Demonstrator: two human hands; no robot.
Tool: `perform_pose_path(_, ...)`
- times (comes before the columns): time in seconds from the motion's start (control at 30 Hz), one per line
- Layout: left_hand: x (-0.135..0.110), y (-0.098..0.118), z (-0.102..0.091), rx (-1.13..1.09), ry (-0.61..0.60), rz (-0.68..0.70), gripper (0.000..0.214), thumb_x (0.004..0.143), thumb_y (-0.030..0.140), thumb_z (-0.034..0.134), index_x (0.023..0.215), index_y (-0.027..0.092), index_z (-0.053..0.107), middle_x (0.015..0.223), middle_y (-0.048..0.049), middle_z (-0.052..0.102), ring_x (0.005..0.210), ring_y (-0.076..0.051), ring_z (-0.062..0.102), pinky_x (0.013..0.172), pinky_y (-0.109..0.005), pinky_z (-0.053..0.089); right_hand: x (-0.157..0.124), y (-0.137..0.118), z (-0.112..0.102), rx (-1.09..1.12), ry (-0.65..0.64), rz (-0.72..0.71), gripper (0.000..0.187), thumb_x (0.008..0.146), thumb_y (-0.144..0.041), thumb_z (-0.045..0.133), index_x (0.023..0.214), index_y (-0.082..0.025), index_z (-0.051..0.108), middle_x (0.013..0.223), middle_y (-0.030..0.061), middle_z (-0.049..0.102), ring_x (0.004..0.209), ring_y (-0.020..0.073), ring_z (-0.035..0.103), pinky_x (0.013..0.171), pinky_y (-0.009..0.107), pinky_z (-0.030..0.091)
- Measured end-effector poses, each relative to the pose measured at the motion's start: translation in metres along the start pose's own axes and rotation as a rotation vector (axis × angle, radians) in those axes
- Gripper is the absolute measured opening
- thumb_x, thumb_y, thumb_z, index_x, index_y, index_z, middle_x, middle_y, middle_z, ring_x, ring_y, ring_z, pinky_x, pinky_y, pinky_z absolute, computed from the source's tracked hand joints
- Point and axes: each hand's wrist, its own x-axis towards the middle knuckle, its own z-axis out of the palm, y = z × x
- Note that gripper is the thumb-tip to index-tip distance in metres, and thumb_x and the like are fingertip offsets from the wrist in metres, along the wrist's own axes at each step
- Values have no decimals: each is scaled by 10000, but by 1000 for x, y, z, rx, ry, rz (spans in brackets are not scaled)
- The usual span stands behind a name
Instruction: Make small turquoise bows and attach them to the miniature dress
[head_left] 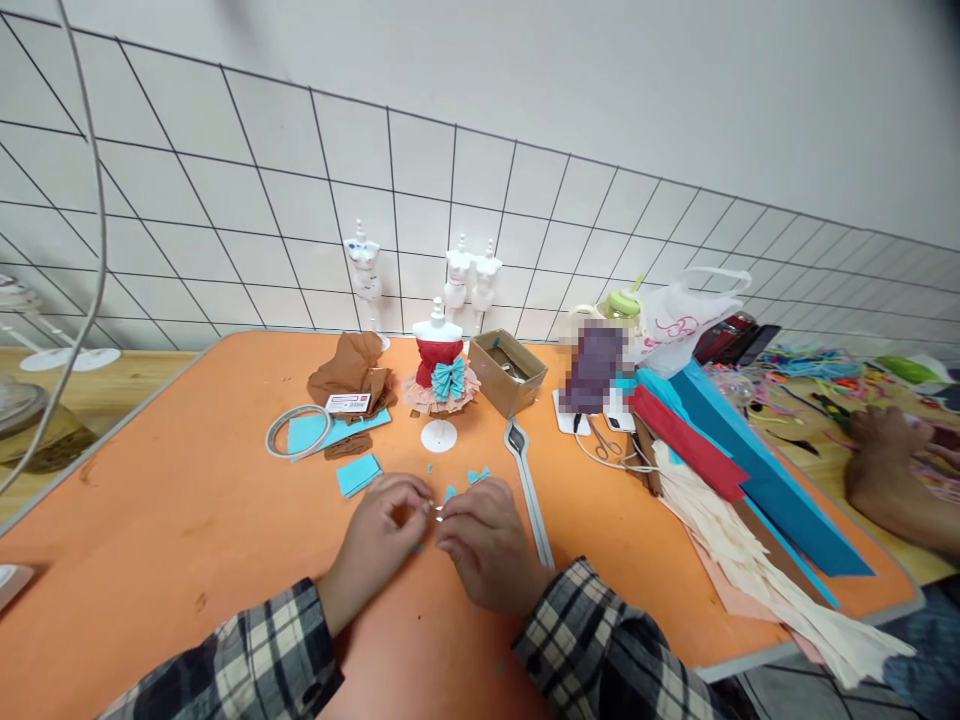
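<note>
My left hand (382, 535) and my right hand (489, 540) meet over the table, fingers pinched together. Tiny white bits (438, 514) show between the fingertips, too small to name. Just beyond my right hand lies a small blue bow (478, 476), with another blue piece (450, 493) partly hidden by the fingers. A folded blue piece (360, 475) rests left of my left hand. Ahead stands a mini dress form (437, 345) on a round white base (439, 436), dressed in a red bodice, a larger blue bow and a ruffled pink skirt.
Left are brown crepe material (346, 368), a small labelled box (349, 403) and a tape roll (277, 435). A cardboard box (517, 395) and grey strap-like strip (532, 500) lie right, near scissors (602, 440) and coloured sheets (772, 470). Another person's hand (889, 440) is far right.
</note>
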Motion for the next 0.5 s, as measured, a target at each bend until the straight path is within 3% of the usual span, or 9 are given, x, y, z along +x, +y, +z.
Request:
perform_pose_path(0.1,11,-21,-13,-58,144,-183,228,827,381,588,722,204,687,961,-67,712,940,-235,644,888,-388,475,2,0,1,125,-25,79,123,898,-216,549,847,-226,660,948,18,693,896,166,582,886,372,399)
perform_pose_path(0.2,14,-31,-23,-94,235,-236,270,838,450,610,872,214,736,1081,-73,692,1060,-244,616,977,-395,444,6,29,-16,233,-11,323,192,911,-257,524,838,-218,698,865,43,695,858,175,604,808,334,441)
perform_pose_path(0.33,9,-28,-21,-77,190,-125,247,844,430,616,873,218,740,1003,-69,685,995,-229,617,934,-386,469,1,88,-52,381,-4,831,196,808,-366,611,818,-177,659,782,29,654,707,163,581,666,284,449)
perform_pose_path(0.4,7,-25,-17,-45,150,-50,217,845,402,620,827,220,738,922,-61,685,938,-224,618,894,-379,480,-5,107,-62,406,-52,911,204,765,-369,636,724,-169,624,677,5,613,644,150,554,627,267,423)
perform_pose_path(0.5,6,-24,-14,-50,74,13,181,840,366,632,889,223,733,928,-63,686,941,-228,618,881,-376,479,-9,117,-62,429,-51,929,204,777,-372,598,755,-170,609,648,-3,613,598,138,548,603,260,420)
